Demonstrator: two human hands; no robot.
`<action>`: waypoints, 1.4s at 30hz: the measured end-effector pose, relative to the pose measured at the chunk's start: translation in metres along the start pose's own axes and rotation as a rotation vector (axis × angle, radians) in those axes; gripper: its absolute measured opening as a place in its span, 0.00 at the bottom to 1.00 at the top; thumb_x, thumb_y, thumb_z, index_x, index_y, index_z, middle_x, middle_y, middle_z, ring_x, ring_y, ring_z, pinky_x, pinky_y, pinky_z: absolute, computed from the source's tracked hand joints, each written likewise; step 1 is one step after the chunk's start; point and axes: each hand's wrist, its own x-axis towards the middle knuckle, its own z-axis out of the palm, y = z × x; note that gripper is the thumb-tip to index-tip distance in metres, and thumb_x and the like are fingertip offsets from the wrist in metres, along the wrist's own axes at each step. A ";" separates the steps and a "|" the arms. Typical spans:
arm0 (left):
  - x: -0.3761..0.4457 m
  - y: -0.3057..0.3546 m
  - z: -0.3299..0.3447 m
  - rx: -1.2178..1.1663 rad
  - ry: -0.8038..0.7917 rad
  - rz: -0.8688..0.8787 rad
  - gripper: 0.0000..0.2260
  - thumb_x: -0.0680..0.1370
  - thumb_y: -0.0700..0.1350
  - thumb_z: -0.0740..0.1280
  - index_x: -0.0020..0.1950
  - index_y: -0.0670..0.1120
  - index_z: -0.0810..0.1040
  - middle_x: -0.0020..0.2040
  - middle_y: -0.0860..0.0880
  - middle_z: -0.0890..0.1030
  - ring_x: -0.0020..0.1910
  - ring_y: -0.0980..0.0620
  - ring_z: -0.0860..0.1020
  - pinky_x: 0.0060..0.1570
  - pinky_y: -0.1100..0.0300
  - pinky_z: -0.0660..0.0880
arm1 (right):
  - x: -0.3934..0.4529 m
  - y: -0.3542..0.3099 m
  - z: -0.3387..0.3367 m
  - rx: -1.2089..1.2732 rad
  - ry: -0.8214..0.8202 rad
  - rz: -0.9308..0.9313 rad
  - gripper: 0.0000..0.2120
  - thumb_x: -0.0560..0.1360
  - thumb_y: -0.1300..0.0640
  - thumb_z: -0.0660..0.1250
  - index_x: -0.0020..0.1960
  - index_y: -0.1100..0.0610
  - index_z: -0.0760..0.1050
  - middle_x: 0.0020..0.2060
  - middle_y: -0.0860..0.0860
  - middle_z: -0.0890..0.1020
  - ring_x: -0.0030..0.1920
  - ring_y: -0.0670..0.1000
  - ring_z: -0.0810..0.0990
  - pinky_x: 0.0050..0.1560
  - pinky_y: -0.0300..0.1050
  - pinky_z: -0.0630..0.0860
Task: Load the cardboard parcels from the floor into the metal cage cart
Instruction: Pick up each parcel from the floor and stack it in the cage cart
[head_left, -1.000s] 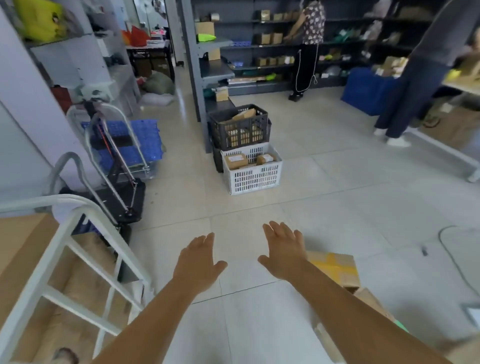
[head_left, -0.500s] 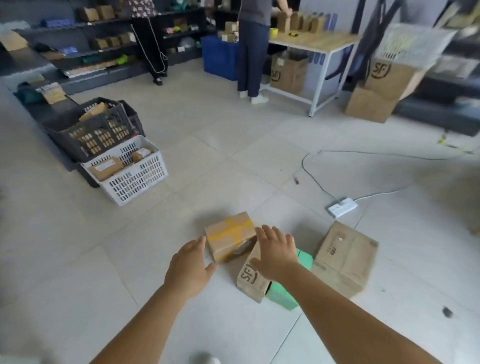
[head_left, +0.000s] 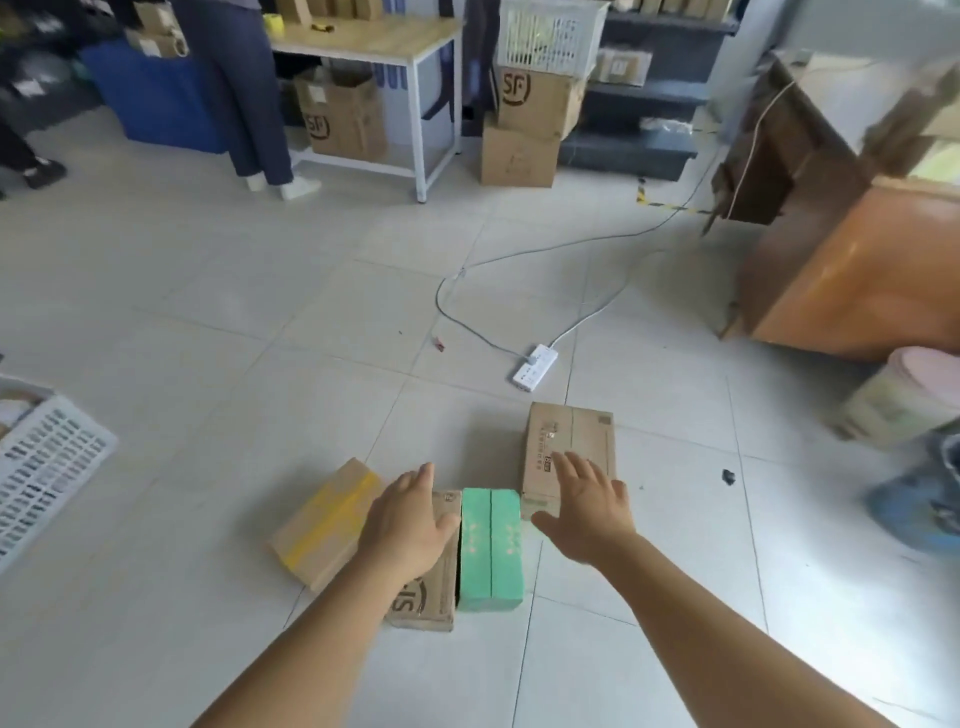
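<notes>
Four parcels on the floor, clustered: yellow-taped box, SF box, green box, brown box. Left hand and right hand spread, grip released, likely flanking the green box for pickup. Cart not visible.

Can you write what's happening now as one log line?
left hand open over SF box | right hand open by green box | nothing lifted
</notes>
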 end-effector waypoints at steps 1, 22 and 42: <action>0.011 0.008 0.002 0.004 -0.021 0.017 0.32 0.80 0.54 0.60 0.80 0.46 0.50 0.78 0.47 0.58 0.75 0.48 0.59 0.72 0.54 0.60 | 0.004 0.009 -0.001 0.011 0.000 0.034 0.39 0.78 0.42 0.63 0.80 0.53 0.46 0.79 0.48 0.52 0.78 0.52 0.51 0.76 0.54 0.51; 0.345 0.135 0.167 -0.080 -0.262 -0.214 0.38 0.79 0.53 0.64 0.80 0.48 0.43 0.77 0.46 0.59 0.73 0.48 0.64 0.67 0.55 0.65 | 0.320 0.251 0.056 0.332 -0.125 0.333 0.47 0.76 0.43 0.66 0.79 0.56 0.39 0.78 0.52 0.55 0.77 0.55 0.57 0.73 0.52 0.58; 0.523 0.077 0.421 -0.267 -0.408 -0.473 0.49 0.74 0.48 0.73 0.79 0.44 0.39 0.77 0.45 0.58 0.74 0.46 0.63 0.70 0.54 0.61 | 0.467 0.356 0.306 0.478 -0.397 0.482 0.56 0.69 0.49 0.76 0.78 0.49 0.36 0.67 0.57 0.68 0.58 0.60 0.77 0.48 0.47 0.72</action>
